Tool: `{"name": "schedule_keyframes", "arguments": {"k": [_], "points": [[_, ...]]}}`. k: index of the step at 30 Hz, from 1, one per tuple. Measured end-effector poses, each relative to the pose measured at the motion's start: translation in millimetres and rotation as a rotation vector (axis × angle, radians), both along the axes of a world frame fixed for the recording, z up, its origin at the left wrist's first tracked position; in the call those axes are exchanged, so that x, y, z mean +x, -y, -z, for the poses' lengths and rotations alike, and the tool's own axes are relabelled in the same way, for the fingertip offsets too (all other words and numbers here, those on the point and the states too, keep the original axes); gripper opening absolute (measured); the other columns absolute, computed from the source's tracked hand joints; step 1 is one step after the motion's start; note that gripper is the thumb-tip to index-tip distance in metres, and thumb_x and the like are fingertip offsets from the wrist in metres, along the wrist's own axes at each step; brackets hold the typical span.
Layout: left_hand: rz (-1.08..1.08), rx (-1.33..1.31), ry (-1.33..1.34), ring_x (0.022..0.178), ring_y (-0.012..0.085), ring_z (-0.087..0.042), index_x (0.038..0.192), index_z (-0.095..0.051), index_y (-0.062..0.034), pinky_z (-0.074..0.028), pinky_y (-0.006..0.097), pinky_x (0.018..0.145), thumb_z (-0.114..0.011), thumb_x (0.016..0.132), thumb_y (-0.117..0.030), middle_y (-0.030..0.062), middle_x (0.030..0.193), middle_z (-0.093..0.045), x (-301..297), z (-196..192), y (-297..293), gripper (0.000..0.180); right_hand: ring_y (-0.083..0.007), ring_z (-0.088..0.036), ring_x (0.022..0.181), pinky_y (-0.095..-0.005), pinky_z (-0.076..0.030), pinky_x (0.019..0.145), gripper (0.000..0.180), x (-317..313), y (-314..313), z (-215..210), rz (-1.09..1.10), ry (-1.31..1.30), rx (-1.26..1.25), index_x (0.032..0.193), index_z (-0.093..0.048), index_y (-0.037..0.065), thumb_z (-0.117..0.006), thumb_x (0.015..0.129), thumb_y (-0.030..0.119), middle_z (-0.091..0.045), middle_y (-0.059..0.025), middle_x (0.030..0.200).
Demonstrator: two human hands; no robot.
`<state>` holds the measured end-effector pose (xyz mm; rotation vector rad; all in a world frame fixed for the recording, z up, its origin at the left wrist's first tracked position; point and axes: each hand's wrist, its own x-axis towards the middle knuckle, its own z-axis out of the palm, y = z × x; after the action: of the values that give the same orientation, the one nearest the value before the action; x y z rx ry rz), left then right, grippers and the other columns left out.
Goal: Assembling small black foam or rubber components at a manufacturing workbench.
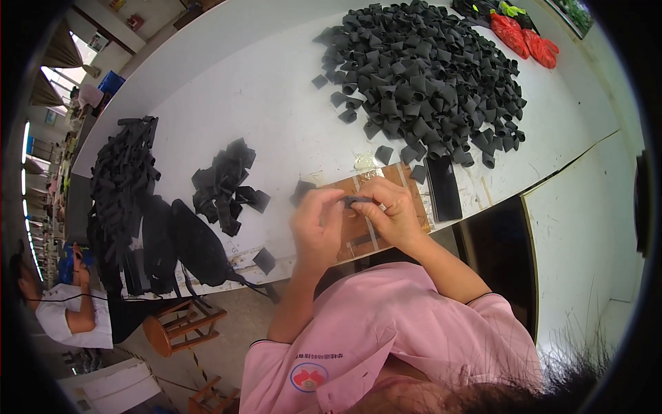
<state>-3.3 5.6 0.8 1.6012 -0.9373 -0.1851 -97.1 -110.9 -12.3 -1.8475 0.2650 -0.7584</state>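
Over a brown board (pixel 407 196) at the table's near edge, my two hands meet around a small black fabric piece (pixel 356 201). My right hand (pixel 392 210) pinches it between thumb and fingers. My left hand (pixel 317 224) has its curled fingers at the piece's left end; exactly how they grip it is partly hidden. Clear tape strips run across the board, and a dark strip (pixel 365 240) shows on it below my hands. A flat black square (pixel 302 192) lies just beyond my left hand.
A large heap of folded black pieces (pixel 427 76) covers the far right. A small pile of black squares (pixel 227 183) and a heap of black strips (pixel 124 179) lie left. A black phone-like slab (pixel 443 188) is beside the board. Another person (pixel 72 314) sits at far left near wooden stools (pixel 183 328).
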Motion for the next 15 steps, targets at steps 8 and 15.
{"name": "schedule_keyframes", "arguments": {"k": [8,15], "points": [[0.029,-0.054,0.122,0.068,0.0098,-0.049,0.085,-0.057,0.0028,-0.04,0.021,0.059,-0.058,0.079,0.001,0.0061,0.08,-0.055,3,-5,4,0.007,-0.0224,-0.051,0.059,-0.0305,-0.039,0.052,0.007,2,-1,1,0.025,-0.007,-0.021,0.077,-0.059,0.0,-0.063,0.072,0.002,-0.053,-0.0092,0.067],[0.047,-0.042,0.148,0.063,0.0129,-0.048,0.078,-0.054,0.0023,-0.039,0.022,0.057,-0.061,0.079,-0.005,0.0077,0.075,-0.055,8,-8,6,0.011,-0.0219,-0.05,0.058,-0.0312,-0.039,0.052,0.007,2,5,0,-0.066,-0.038,0.021,0.077,-0.059,0.001,-0.063,0.074,0.006,-0.053,-0.0086,0.066]]}}
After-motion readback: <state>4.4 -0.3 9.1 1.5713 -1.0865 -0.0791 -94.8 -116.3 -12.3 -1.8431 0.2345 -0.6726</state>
